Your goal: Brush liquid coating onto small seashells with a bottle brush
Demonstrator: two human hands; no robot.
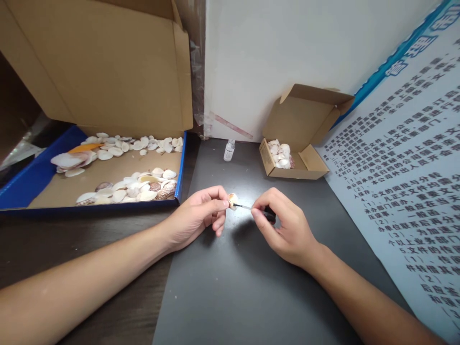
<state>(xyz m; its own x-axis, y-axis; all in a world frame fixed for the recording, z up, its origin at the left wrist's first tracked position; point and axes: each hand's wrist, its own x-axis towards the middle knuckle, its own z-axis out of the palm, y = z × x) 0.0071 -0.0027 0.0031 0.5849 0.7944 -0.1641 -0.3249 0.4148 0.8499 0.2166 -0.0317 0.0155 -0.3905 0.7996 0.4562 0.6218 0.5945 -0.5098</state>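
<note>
Between thumb and fingers, my left hand [204,211] pinches a small white and orange-brown shell [233,199] over the dark grey mat [215,282]. My right hand [282,223] is closed on the black handle of a thin brush-like tool [243,206]. The tool's dark tip meets the shell, close to my left fingertips. Behind my hands, a small white-labelled bottle [229,150] stands upright on the mat.
At the left, a blue-edged cardboard box [182,167] lies open with several shells in two groups. A smaller open carton [316,168] with shells stands at the back right. A white wall [280,43] rises behind, and a printed sheet [406,191] slants along the right.
</note>
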